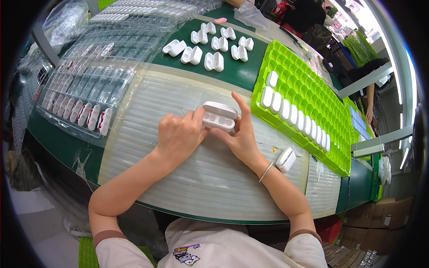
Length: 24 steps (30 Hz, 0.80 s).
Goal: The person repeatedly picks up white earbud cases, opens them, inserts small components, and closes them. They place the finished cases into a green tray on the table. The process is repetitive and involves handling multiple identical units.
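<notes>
Centrally, held between both hands above the bench (243, 72): one glossy white plastic case (219, 119), hinged lid raised, base showing moulded recesses. Left hand (180, 134): fingers curled, pinching the case's left end. Right hand (241, 139): thumb pressed to the front edge, one finger raised clear, the others partly hidden behind the case.

Beside the right wrist: one rounded white case (286, 160), seam dark.

To the right: one bright green plastic tray (300, 138) of scooped pockets, white rounded cases filling the near row, one more behind at its left end.

To the left: one clear plastic compartment tray (100, 91), slender white-and-red parts (83, 114) in its slots.

Beyond: nine white cases (214, 61), lids open, grouped on green surface; further trays (129, 10) of white pieces, far left.

Surface: green, overlaid with a pale ribbed translucent mat (134, 143).

Room: grey metal posts (368, 76), brown cardboard boxes (380, 219), a dark-clothed person (308, 17).
</notes>
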Each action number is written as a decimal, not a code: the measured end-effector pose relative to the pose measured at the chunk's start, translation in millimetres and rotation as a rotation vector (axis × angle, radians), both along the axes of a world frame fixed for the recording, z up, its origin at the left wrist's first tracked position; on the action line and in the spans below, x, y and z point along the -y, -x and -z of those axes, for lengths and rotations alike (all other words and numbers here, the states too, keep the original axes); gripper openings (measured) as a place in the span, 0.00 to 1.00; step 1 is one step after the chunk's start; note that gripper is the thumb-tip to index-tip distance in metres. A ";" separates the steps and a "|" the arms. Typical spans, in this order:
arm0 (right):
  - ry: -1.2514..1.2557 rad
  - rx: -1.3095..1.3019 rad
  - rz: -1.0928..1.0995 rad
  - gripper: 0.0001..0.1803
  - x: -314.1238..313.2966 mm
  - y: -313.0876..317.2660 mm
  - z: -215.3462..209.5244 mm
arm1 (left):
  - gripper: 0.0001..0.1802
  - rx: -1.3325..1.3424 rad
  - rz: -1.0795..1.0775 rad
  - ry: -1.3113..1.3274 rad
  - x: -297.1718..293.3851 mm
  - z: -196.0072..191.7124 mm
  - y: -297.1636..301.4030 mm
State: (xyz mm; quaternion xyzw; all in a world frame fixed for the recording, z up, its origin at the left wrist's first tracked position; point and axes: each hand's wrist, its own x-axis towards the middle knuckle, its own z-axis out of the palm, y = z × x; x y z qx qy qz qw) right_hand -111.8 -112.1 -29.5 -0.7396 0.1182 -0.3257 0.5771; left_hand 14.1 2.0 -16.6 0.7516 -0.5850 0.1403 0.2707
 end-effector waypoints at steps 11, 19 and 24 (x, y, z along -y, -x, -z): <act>0.161 -0.045 0.050 0.44 2.3 4.3 0.8 | 0.26 -0.269 0.031 0.074 6.3 2.0 -7.8; 0.192 -0.023 0.107 0.41 2.6 4.1 -2.6 | 0.35 -0.293 0.157 0.156 10.8 -2.9 -7.9; 0.272 -0.022 0.167 0.39 2.0 4.9 -1.6 | 0.29 -0.051 0.467 0.434 5.1 -6.2 -4.1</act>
